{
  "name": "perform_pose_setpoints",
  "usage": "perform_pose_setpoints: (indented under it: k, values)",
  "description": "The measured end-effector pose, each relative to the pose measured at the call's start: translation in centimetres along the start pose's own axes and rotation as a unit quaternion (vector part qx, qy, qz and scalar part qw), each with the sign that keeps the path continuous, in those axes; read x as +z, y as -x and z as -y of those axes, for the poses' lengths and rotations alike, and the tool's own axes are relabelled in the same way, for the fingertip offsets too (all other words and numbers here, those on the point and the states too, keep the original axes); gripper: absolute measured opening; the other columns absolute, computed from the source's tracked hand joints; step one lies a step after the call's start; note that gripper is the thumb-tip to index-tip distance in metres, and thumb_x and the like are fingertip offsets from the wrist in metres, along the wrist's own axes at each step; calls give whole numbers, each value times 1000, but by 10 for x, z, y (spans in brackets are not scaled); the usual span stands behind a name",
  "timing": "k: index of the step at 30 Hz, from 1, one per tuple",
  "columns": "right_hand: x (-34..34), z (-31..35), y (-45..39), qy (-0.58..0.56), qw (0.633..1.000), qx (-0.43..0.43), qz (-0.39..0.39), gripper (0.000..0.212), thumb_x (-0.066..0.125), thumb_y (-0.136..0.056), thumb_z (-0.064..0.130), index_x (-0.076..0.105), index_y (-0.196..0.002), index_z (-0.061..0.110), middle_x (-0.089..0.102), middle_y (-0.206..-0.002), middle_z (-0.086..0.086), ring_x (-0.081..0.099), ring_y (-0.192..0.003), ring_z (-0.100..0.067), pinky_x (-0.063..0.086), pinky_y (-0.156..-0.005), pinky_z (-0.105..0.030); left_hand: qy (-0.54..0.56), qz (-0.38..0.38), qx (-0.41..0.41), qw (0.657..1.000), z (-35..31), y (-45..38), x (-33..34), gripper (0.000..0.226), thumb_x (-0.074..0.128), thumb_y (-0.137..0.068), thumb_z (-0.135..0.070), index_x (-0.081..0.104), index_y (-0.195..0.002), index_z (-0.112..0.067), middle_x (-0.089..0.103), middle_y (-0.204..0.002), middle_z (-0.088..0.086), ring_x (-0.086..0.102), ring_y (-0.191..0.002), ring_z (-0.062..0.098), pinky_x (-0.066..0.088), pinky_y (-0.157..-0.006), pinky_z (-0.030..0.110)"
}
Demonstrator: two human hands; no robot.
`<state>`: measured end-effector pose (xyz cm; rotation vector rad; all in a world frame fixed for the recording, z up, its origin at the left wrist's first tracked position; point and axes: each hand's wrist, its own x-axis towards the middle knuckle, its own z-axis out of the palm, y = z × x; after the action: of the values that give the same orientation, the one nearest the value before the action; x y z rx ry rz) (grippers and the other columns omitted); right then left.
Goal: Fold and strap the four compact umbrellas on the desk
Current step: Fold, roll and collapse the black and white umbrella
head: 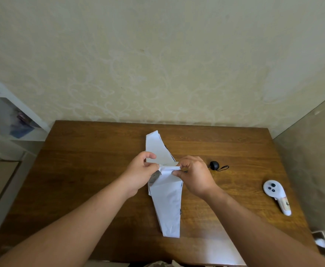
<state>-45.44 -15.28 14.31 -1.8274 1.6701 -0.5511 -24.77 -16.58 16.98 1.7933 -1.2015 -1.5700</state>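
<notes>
A white compact umbrella (167,205) lies across the middle of the wooden desk (84,170), its canopy flaps spread away from me and toward me. Its black round handle (214,165) with a wrist loop pokes out to the right of my hands. My left hand (141,170) pinches the gathered white fabric at the umbrella's middle from the left. My right hand (194,174) pinches the same bunched fabric from the right, fingertips almost meeting my left ones. Only this one umbrella is in view.
A white handheld controller (275,195) lies on the desk at the right. A patterned wall runs behind the desk. White shelves (7,116) stand at the left, and a beige panel (311,160) flanks the desk's right side.
</notes>
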Motion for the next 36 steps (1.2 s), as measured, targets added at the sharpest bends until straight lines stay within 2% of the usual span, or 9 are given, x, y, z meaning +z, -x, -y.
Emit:
perform_pose_setpoints:
  k: [3, 5, 8, 13, 17, 19, 25, 31, 36]
  values:
    - [-1, 1, 1, -13, 1000, 5, 4, 7, 82, -89, 22, 77, -88, 18, 66, -99, 15, 51, -110, -14, 39, -87, -23, 77, 83, -103, 988, -4, 0, -14, 27, 68, -95, -13, 67, -120, -25, 60, -83, 3, 52, -72, 14, 46, -73, 30]
    - [0, 5, 2, -20, 1000, 2, 11, 6, 81, -90, 23, 77, -87, 21, 69, -100, 13, 52, -109, -14, 38, -84, -20, 64, 92, -113, 987, -2, -2, -20, 27, 68, -94, -11, 70, -118, -24, 58, -78, 3, 50, -69, 13, 46, -72, 32]
    - [2, 9, 3, -23, 1000, 7, 15, 17, 80, -91, 24, 69, -80, 31, 68, -97, 15, 52, -107, -13, 38, -81, -17, 41, 70, -83, 993, -1, 1, -21, 27, 68, -93, -15, 71, -117, -28, 62, -81, 1, 54, -75, 13, 50, -76, 32]
    - [6, 12, 2, -28, 999, 13, 9, 21, 79, -92, 27, 64, -81, 38, 66, -94, 16, 53, -103, -12, 35, -77, -11, 10, 61, 15, 998, 3, 11, -15, 33, 79, -92, -27, 65, -119, -40, 72, -109, -4, 66, -106, 13, 55, -90, 30]
    - [2, 9, 2, -38, 999, 22, -7, 24, 78, -93, 25, 62, -79, 37, 62, -92, 19, 53, -104, -14, 40, -79, -23, -55, -2, 81, 995, 3, 14, -13, 24, 76, -95, -17, 70, -108, -36, 74, -100, -6, 68, -96, 8, 55, -73, 14]
    - [1, 7, 2, -44, 999, 24, -7, 22, 77, -94, 24, 64, -80, 35, 61, -92, 19, 54, -104, -16, 43, -83, -29, -51, -7, 74, 996, 1, 14, -15, 24, 73, -97, -18, 69, -112, -37, 71, -105, -5, 65, -96, 6, 50, -68, 11]
    - [3, 8, 2, -60, 998, 31, 8, 20, 78, -93, 26, 66, -81, 37, 66, -98, 17, 55, -106, -13, 47, -86, -30, -31, 8, 67, 997, 3, 12, -7, 32, 77, -94, -23, 65, -117, -41, 75, -109, -11, 67, -109, 12, 55, -87, 25]
    - [3, 8, 4, -57, 998, 22, 4, 32, 79, -93, 26, 59, -75, 44, 64, -95, 16, 54, -103, -14, 42, -81, -27, -20, -24, 65, 997, 1, 11, 3, 37, 78, -93, -23, 62, -121, -41, 74, -109, -14, 68, -104, 8, 51, -71, 16]
    - [1, 7, 2, -50, 998, 25, 11, 37, 78, -93, 27, 56, -73, 49, 63, -95, 17, 54, -105, -14, 43, -84, -28, -7, -28, 64, 998, 3, 10, 3, 31, 70, -98, -21, 61, -124, -38, 70, -113, -10, 64, -108, 10, 50, -76, 17]
